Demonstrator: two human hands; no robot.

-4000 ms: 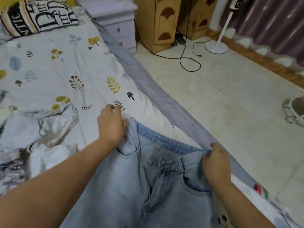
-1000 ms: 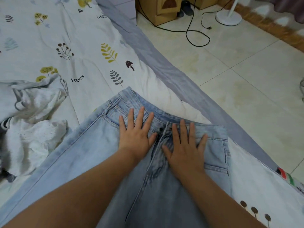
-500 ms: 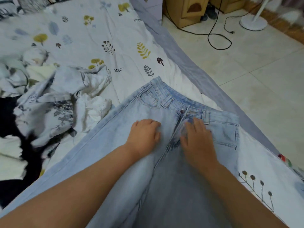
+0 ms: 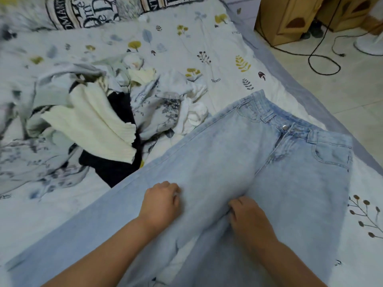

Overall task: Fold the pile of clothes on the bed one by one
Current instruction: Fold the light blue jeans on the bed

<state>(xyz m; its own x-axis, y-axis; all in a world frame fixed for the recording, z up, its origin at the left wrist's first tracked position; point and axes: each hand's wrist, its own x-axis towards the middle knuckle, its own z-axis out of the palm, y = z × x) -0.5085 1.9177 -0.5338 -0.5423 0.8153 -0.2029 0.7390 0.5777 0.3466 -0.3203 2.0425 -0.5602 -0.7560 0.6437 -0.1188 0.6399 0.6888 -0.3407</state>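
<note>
- I see the jeans (image 4: 259, 172) lying front up on the bed (image 4: 217, 59), near its right edge, with the waistband at the far right and the legs running back toward me and to the left; their long axis is a diagonal from upper right to lower left.
- The metal button (image 4: 285, 127) at the waist sits at the far end, and a front pocket (image 4: 331, 156) shows on the right hip.
- My left hand (image 4: 160, 200) rests on the left leg with the fingers curled under; I cannot tell whether they pinch the denim.
- My right hand (image 4: 246, 216) sits at the inner seam between the legs, fingers curled into a fold of cloth, gripping the jeans there.
- Both leg ends run out of the bottom of the view, so I cannot see the hems.
- The pile of clothes (image 4: 93, 121) lies to the left of the jeans, touching their left edge; it is blurred, and I make out only a cream ribbed knit (image 4: 93, 123), something black (image 4: 118, 162) beneath it, and pale printed cloth.
- The bed has a white sheet printed with leaves and mushrooms and a grey border on the right side.
- A lettered pillow (image 4: 87, 13) lies at the head, cut off by the top edge.
- Beyond the bed is a pale tiled floor (image 4: 331, 83), a wooden cabinet (image 4: 290, 17) and a black cable (image 4: 323, 61) looped on the tiles.
</note>
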